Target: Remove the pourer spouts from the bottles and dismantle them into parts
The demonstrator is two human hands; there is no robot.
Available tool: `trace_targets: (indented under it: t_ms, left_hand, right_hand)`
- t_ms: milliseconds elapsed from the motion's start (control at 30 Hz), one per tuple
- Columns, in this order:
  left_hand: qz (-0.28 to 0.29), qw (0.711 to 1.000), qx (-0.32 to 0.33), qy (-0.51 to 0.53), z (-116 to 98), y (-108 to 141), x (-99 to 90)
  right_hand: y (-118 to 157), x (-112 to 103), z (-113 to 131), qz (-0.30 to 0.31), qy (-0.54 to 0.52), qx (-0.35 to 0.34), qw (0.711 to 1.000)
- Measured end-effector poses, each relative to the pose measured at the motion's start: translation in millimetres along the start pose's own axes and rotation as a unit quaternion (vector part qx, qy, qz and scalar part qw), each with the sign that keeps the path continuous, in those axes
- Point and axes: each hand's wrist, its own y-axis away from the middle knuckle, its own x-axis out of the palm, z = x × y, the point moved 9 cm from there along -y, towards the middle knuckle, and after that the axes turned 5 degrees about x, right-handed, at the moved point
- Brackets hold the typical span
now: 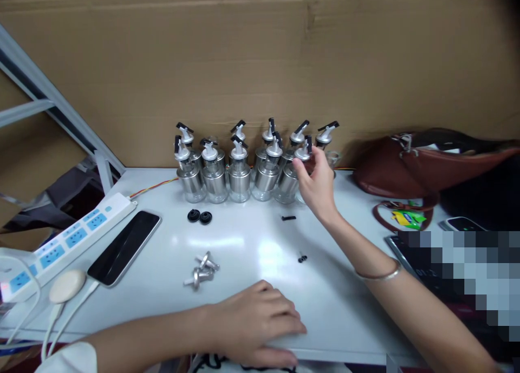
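Your right hand [319, 186] was at the black-levered spout [302, 154] of a glass-and-metal bottle [288, 182], near the glossy table [158, 297]'s back edge, before creased cardboard [203, 64]; its grip I could not tell. Your left hand [260, 324] lay empty, by the front edge.

Black phone [124, 248] beside white power strip [70, 242], reddish-brown bag [384, 164], cardboard [227, 64].

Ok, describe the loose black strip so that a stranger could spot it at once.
On the white table, find the cluster of glass-and-silver bottles in front of the cardboard. Just nearer than the cluster's right part, to the lower left of the right hand, lies the black strip. It is thin and straight, unlike the two round black discs farther left.
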Motion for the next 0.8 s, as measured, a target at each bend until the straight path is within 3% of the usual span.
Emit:
trace_targets:
  t_ms: [100,233,300,433,567,667,800]
  left_hand:
    - [-0.081,0.987,-0.077,0.113,15,2,-15.0]
    - [-0.202,0.924,-0.201,0.253,44,20,-21.2]
    - [-0.253,0.890,-0.207,0.317,53,25,-19.5]
    - [-0.322,0.841,-0.203,0.384,66,30,-17.6]
    - [-0.337,0.815,-0.219,0.418,69,30,-20.0]
    - [-0.338,0.798,-0.248,0.432,71,32,-23.3]
    - [-0.304,0.829,-0.244,0.401,67,30,-26.6]
  right_hand:
    - [-1,-12,8,-0.022,-0.006,-0.007,1.000]
    - [14,-31,37,-0.024,-0.047,-0.038,0.998]
    - [28,-32,54,0.015,-0.078,-0.037,0.996]
    - [62,-11,71,0.166,-0.196,0.053,0.965]
    - [95,18,77,0.303,-0.310,0.154,0.888]
    - [109,30,81,0.350,-0.346,0.177,0.852]
    - [125,41,83,0.389,-0.394,0.211,0.805]
